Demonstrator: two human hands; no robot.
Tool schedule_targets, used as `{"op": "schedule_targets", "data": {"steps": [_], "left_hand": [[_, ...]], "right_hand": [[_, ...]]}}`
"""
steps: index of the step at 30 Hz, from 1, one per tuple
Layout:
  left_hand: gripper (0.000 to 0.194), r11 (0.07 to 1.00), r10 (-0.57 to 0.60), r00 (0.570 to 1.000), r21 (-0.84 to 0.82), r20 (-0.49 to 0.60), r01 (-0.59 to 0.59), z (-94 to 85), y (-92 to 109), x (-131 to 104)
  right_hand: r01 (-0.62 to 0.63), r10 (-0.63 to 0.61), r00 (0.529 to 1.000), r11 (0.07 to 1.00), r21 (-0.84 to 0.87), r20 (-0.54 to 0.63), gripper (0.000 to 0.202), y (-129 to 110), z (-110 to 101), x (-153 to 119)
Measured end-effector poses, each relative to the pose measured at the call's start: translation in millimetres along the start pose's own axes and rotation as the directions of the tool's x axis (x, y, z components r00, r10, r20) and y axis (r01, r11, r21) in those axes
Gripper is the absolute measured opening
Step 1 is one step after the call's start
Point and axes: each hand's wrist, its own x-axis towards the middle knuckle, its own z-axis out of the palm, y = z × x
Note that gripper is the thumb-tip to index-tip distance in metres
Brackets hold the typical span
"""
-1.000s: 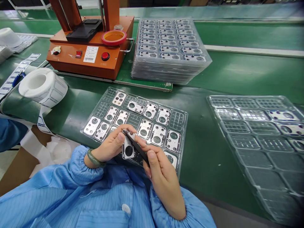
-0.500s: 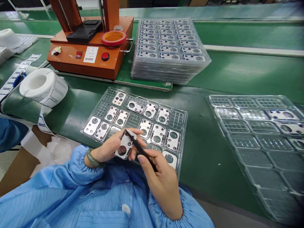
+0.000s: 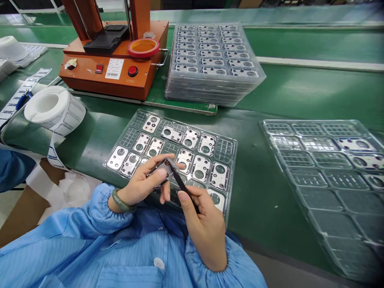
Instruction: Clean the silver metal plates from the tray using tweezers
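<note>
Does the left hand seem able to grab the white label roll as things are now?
Probably not while the left hand holds a plate; otherwise, the way to the white label roll looks free.

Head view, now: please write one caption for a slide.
Left hand holds a plate; right hand holds black tweezers.

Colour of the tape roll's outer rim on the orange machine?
Pinkish red outer rim, around an orange-yellow inside; shows best in the head view.
</note>
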Motion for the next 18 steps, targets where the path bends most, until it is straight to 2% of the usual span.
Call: {"op": "schedule_targets", "data": {"steps": [6, 9, 13, 18], "left_hand": [[0.036, 0.998, -0.028, 0.999, 0.047, -0.026, 0.029, 0.9, 3.5, -0.2], [0.038, 0.995, -0.053, 0.998, 0.080, -0.035, 0.055, 1.7, 6.3, -0.9], [0.033, 0.994, -0.068, 0.997, 0.088, -0.028, 0.070, 2.6, 7.5, -1.0], [0.032, 0.993, -0.061, 0.997, 0.102, -0.039, 0.065, 1.8, 5.2, 0.2]], "right_hand": [[0.091, -0.089, 0.995, 0.994, -0.064, 0.042, 0.021, 3.5, -3.6, 0.4], [0.081, -0.079, 0.995, 0.996, -0.041, 0.058, 0.025, 6.1, -5.4, 1.5], [-0.029, 0.026, 0.986, 1.000, 0.011, 0.164, 0.038, 6.0, -10.4, 5.1], [-0.205, 0.172, 0.934, 0.976, 0.074, 0.313, 0.053, 3.7, -14.9, 8.2]]}}
